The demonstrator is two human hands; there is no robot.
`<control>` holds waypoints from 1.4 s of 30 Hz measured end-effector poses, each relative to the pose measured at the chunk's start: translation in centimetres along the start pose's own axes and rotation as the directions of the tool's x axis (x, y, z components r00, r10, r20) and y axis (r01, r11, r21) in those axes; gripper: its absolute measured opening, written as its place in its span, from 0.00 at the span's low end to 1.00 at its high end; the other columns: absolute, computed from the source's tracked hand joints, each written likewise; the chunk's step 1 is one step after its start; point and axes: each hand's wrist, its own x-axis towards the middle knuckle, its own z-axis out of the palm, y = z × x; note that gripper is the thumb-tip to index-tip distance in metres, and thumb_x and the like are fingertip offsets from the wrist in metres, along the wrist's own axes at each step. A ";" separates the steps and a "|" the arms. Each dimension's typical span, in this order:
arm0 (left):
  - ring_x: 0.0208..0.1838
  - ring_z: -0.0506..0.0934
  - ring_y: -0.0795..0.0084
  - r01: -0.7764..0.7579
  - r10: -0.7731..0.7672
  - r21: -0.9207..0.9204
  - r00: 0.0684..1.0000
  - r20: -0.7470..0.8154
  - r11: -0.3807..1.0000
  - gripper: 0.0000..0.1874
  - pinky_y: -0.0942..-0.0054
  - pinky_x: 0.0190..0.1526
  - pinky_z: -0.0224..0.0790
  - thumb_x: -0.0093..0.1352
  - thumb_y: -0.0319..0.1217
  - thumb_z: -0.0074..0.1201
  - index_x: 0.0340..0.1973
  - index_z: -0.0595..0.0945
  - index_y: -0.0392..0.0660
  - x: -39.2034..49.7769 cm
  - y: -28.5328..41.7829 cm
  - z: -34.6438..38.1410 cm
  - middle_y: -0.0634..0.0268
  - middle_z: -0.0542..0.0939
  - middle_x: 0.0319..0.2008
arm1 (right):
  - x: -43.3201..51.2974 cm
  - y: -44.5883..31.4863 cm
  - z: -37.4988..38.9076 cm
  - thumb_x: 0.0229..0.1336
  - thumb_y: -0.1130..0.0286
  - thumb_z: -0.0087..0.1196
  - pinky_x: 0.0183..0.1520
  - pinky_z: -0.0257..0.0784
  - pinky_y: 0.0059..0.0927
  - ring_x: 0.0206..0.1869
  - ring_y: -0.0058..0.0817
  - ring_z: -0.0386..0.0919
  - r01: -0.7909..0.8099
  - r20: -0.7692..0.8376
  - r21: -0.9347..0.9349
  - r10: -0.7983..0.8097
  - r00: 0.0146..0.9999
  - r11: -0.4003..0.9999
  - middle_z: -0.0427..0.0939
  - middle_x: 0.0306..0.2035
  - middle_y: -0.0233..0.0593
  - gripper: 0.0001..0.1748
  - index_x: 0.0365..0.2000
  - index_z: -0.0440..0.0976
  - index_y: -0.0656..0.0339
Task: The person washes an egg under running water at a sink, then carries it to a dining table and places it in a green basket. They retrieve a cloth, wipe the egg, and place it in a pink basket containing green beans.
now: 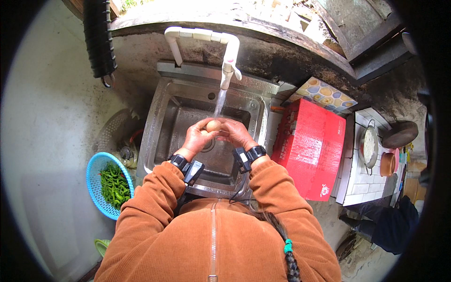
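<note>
Under the running tap, a light brown egg (pixel 213 126) is cupped between my two hands. My left hand (pixel 196 137) grips it from the left, thumb along its near side. From the other side my right hand (pixel 236 133) curls around it, several of its fingers partly hidden. A paler rounded patch shows just below the egg; whether it is a second egg, I cannot tell. Water falls from the white plastic tap (pixel 227 75) onto the fingertips. Both hands are above the stainless steel sink (pixel 183 116), whose drain lies partly behind them.
A blue plastic basket (pixel 92 187) of green chili peppers (pixel 114 187) stands left of the sink. Close on the right is a large red cardboard box (pixel 310 148). Farther right, a two-handled pan (pixel 362 148) with white contents sits on a white-tiled counter (pixel 359 188), near a person's dark-clothed legs (pixel 384 222).
</note>
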 end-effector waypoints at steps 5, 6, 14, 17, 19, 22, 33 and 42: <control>0.51 0.79 0.74 -0.003 0.003 0.036 1.000 0.013 0.999 0.27 0.73 0.55 0.75 0.62 0.24 0.69 0.56 0.78 0.35 0.3 -0.3 -0.2 0.60 0.81 0.50 | -0.2 -0.6 0.0 0.67 0.62 0.56 0.44 0.81 0.28 0.41 0.27 0.83 0.005 0.022 0.016 -0.005 1.000 1.000 0.81 0.49 0.39 0.21 0.55 0.75 0.60; 0.52 0.79 0.74 -0.012 0.012 0.032 1.000 0.013 0.999 0.27 0.73 0.55 0.75 0.62 0.24 0.69 0.56 0.78 0.35 0.3 -0.3 -0.2 0.60 0.81 0.50 | -0.2 -0.7 0.0 0.67 0.62 0.55 0.44 0.81 0.28 0.41 0.27 0.83 -0.011 0.020 0.009 0.011 1.000 1.000 0.81 0.49 0.39 0.20 0.55 0.75 0.60; 0.54 0.78 0.73 0.007 -0.007 0.004 0.999 0.038 1.000 0.27 0.73 0.58 0.73 0.62 0.23 0.68 0.57 0.78 0.35 0.3 -0.2 -0.3 0.59 0.81 0.52 | -0.2 -1.0 -0.1 0.65 0.64 0.58 0.47 0.81 0.30 0.42 0.29 0.83 0.016 0.044 -0.020 -0.016 0.999 1.000 0.81 0.48 0.41 0.21 0.54 0.75 0.64; 0.55 0.78 0.73 -0.002 0.004 -0.031 0.998 0.069 1.000 0.27 0.73 0.58 0.73 0.63 0.22 0.68 0.57 0.77 0.35 0.3 -0.3 -0.4 0.59 0.81 0.52 | -0.2 -0.7 -0.3 0.66 0.65 0.56 0.47 0.82 0.32 0.42 0.30 0.83 0.016 0.036 0.008 -0.016 0.999 1.000 0.80 0.48 0.44 0.21 0.54 0.74 0.66; 0.55 0.78 0.72 0.002 0.001 -0.036 0.997 0.079 0.999 0.27 0.72 0.58 0.73 0.63 0.21 0.67 0.57 0.77 0.35 0.2 -0.5 -0.4 0.58 0.81 0.52 | -0.2 -0.5 -0.4 0.66 0.65 0.56 0.47 0.82 0.34 0.42 0.31 0.83 0.000 0.033 0.000 0.000 0.999 1.000 0.80 0.48 0.45 0.22 0.55 0.73 0.66; 0.54 0.78 0.72 0.014 -0.012 -0.036 0.997 0.075 0.999 0.27 0.72 0.58 0.74 0.63 0.20 0.66 0.57 0.77 0.35 0.1 -0.9 -0.3 0.58 0.81 0.52 | -0.1 -0.5 -0.7 0.65 0.65 0.57 0.48 0.82 0.35 0.42 0.31 0.82 -0.022 0.043 0.003 0.022 0.999 1.000 0.79 0.48 0.45 0.23 0.56 0.72 0.67; 0.54 0.79 0.71 -0.036 0.046 -0.095 0.993 0.111 0.995 0.26 0.72 0.59 0.74 0.63 0.17 0.64 0.57 0.77 0.35 0.1 -0.7 -0.4 0.59 0.80 0.53 | -0.3 -0.8 -0.4 0.64 0.65 0.58 0.50 0.80 0.36 0.46 0.33 0.82 -0.076 0.059 0.126 0.069 0.996 0.989 0.79 0.50 0.43 0.20 0.54 0.74 0.63; 0.54 0.78 0.72 -0.046 0.047 -0.011 0.992 0.121 0.999 0.27 0.73 0.58 0.74 0.62 0.16 0.63 0.57 0.78 0.36 0.0 -1.2 -0.4 0.60 0.81 0.52 | 0.5 -0.8 -0.7 0.62 0.62 0.61 0.55 0.79 0.44 0.51 0.41 0.81 -0.128 0.065 0.052 0.125 0.990 0.990 0.78 0.52 0.48 0.24 0.54 0.72 0.65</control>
